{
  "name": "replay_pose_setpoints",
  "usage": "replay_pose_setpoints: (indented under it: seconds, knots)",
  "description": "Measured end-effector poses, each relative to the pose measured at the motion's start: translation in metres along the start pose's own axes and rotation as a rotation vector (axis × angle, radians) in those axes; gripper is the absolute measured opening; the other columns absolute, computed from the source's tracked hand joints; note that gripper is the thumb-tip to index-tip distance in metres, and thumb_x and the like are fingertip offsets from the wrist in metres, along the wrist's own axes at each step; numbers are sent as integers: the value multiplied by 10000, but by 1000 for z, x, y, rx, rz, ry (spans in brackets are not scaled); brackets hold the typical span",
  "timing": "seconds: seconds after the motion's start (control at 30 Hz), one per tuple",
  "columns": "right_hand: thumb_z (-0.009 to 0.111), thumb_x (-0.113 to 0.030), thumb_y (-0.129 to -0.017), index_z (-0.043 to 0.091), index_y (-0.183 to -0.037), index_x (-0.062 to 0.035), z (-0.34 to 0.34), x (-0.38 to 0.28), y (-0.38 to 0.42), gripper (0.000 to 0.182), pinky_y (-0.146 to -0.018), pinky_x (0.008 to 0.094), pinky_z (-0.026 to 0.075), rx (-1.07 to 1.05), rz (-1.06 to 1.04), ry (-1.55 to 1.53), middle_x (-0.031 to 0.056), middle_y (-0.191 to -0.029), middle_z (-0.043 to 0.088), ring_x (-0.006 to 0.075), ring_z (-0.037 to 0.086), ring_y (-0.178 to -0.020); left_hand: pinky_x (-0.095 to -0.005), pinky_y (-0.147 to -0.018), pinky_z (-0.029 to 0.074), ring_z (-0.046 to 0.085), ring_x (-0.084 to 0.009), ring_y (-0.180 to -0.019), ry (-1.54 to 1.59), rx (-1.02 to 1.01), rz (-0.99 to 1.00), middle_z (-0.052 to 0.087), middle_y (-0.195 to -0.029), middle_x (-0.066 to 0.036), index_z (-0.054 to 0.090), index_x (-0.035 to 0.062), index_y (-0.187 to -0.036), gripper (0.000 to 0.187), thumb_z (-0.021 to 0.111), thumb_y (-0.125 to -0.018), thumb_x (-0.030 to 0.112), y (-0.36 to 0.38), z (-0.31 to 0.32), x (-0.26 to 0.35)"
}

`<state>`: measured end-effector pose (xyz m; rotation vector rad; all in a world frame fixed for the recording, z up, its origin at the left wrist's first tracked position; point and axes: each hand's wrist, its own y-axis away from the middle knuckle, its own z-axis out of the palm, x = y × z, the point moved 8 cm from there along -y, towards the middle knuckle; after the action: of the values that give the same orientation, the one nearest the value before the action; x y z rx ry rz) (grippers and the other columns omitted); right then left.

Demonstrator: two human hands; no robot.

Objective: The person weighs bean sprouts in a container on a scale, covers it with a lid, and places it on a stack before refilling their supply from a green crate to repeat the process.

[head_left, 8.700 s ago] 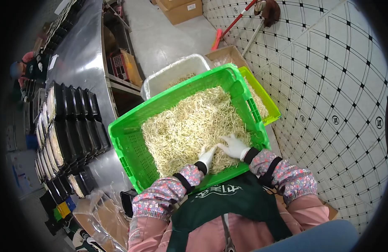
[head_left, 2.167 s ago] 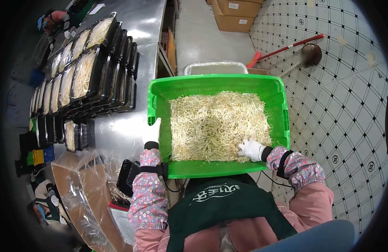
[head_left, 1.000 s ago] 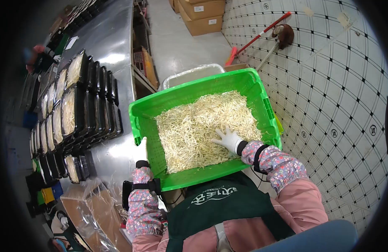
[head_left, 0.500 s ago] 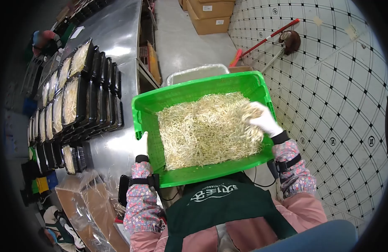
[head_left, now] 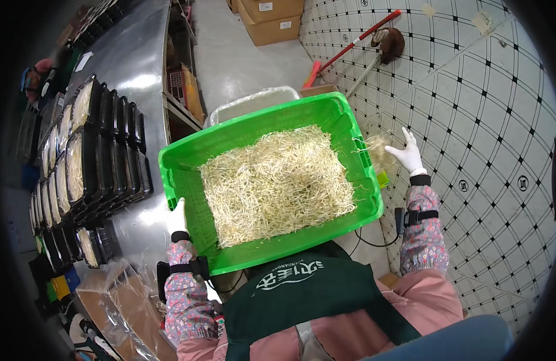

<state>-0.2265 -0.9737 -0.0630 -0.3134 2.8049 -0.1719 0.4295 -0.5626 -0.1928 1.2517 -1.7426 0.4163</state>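
A green plastic crate of bean sprouts is in front of me, tilted slightly. My left hand, in a white glove, grips the crate's left rim near the handle slot. Beyond the right rim, my right hand, also gloved in white, is open with fingers spread. A blurred loose clump of sprouts is in the air just left of its fingers, outside the crate. What lies below that clump is mostly hidden by the crate.
Stacked black trays of sprouts stand on the steel table at left. Behind the crate is a container with a clear liner. A red-handled broom and cardboard boxes are farther back. A plastic-lined box stands lower left.
My right hand has moved from inside the crate out past its right rim, opening and letting go of a handful of sprouts. My left hand stays on the left rim. The view has shifted.
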Motion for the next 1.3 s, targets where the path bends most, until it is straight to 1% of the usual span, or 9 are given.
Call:
replay_pose_setpoints:
  seconds: [0.1, 0.17, 0.37, 0.5, 0.77, 0.9, 1.1, 1.17, 1.3]
  knots:
    - [762, -262, -757, 502, -1326, -63, -22, -74, 12, 657, -999, 376, 430, -61, -118, -307, 169, -1298, 554, 302, 548, -1179, -302, -729, 483, 604, -156, -782, -20, 1, -10, 673, -916, -80, 616, -16, -1088, 360, 708, -824, 211, 2, -1, 3]
    - [749, -249, -757, 552, -1267, -53, 2, -136, 40, 581, -970, 387, 452, -493, -99, -544, 147, -1245, 587, 310, 568, -1130, -298, -721, 484, 603, -149, -761, 32, -7, 5, 676, -893, -70, 624, -12, -1075, 346, 709, -824, 212, 5, 1, 10]
    - [804, -168, -625, 396, -1410, -157, 154, -157, 163, 884, -923, 510, 468, -1096, -773, 416, 140, -1440, 390, 450, 503, -1164, -294, -718, 483, 607, -140, -755, -41, 24, -11, 678, -885, -67, 629, -7, -1072, 344, 711, -818, 211, 11, -2, 19]
    - [828, -155, -588, 365, -1412, -158, 177, -158, 164, 945, -848, 493, 499, -1053, -789, 490, 130, -1313, 445, 418, 553, -1049, -320, -738, 485, 616, -179, -773, -108, 42, -3, 678, -886, -94, 627, -13, -1066, 380, 722, -804, 246, 13, -4, 19]
    - [762, -116, -617, 599, -1025, -59, 191, -125, 136, 443, -821, 425, 508, -876, -568, 90, 179, -1038, 577, 350, 601, -968, -353, -771, 486, 634, -238, -819, -101, 22, -9, 679, -923, -137, 615, -7, -1090, 416, 716, -803, 276, 14, -3, 20]
    - [786, -127, -597, 603, -1082, -36, 88, -169, 83, 526, -900, 355, 481, -688, -394, -330, 195, -1061, 609, 336, 595, -1002, -352, -774, 485, 632, -234, -829, -106, 9, -23, 677, -938, -135, 612, -8, -1091, 417, 716, -803, 276, 9, -1, 11]
    - [643, 22, -675, 576, -1026, -29, -36, -135, -2, 361, -741, 246, 503, -366, -81, -686, 16, -870, 626, 77, 583, -825, -354, -779, 486, 634, -233, -833, -143, 36, -36, 678, -953, -133, 611, -12, -1100, 429, 716, -802, 277, 11, -2, 15]
    - [682, -29, -681, 566, -1109, -23, -42, -100, -25, 443, -760, 274, 516, -260, -3, -806, 73, -941, 641, 136, 624, -824, -360, -786, 487, 636, -241, -842, -173, 46, -12, 680, -955, -140, 612, -12, -1104, 442, 718, -798, 288, 15, -3, 25]
    - [734, -107, -685, 541, -1218, -25, -23, -97, -29, 573, -826, 313, 514, -147, -413, 14, 147, -1053, 634, 243, 646, -891, -386, -795, 482, 641, -300, -851, -272, 48, -63, 675, -925, -167, 613, 4, -1090, 497, 700, -780, 382, 15, -5, 20]
